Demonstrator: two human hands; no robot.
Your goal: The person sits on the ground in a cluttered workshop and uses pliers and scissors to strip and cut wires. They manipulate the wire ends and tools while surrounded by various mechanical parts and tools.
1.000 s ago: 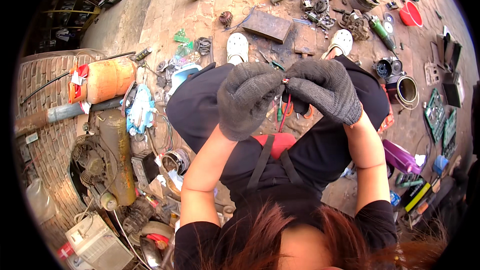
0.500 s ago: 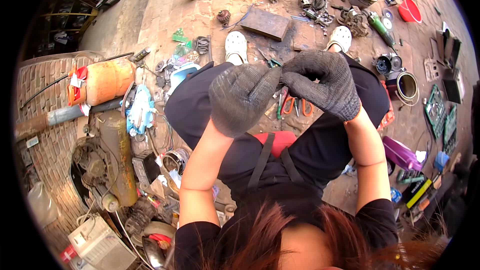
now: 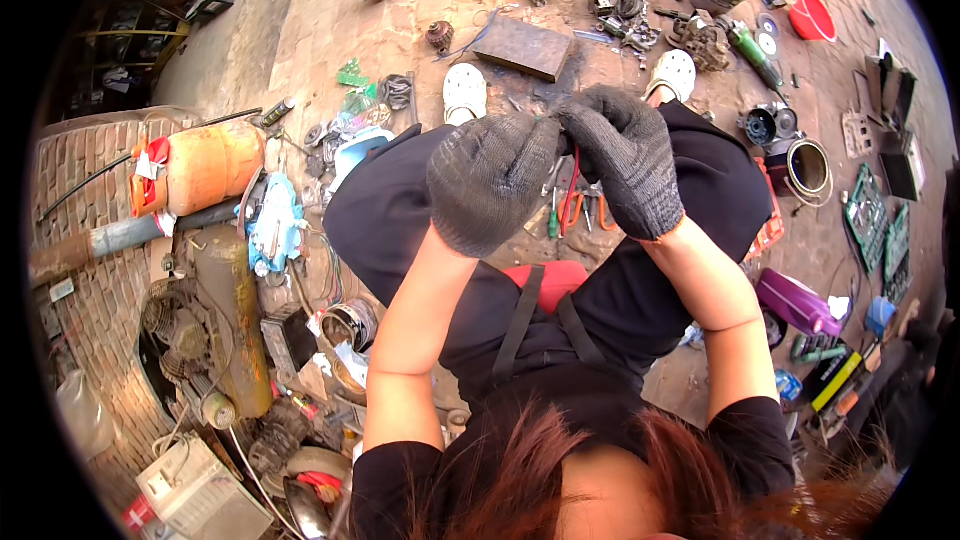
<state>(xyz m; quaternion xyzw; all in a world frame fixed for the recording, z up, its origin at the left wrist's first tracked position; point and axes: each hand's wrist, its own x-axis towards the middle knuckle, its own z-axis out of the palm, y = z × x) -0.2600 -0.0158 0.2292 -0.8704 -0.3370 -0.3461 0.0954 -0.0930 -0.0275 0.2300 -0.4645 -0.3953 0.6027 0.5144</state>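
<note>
My left hand [image 3: 490,183], in a dark grey knit glove, is closed in a pinch in front of my knees. Its fingertips meet those of my right hand [image 3: 630,162], gloved the same way and closed too. Whatever lies between the fingertips is hidden by the gloves. Below them on the ground, partly covered by my right hand, are orange-handled tools [image 3: 568,215] and a green-handled tool [image 3: 553,224]. Beyond my hands, a flat rectangular metal block [image 3: 525,47] rests on the brick ground between my white shoes.
An orange gas cylinder [image 3: 215,165] lies at the left above a rusty tank [image 3: 232,325]. To the right are a green angle grinder [image 3: 753,55], a red bucket [image 3: 812,17], an open green tool case [image 3: 868,220] and a purple jug [image 3: 795,302]. Motor parts [image 3: 632,8] are scattered at the far side.
My right hand has shifted slightly left and turned, its fingers pointing more away from me. My left hand has moved a little. Both stay pinched together.
</note>
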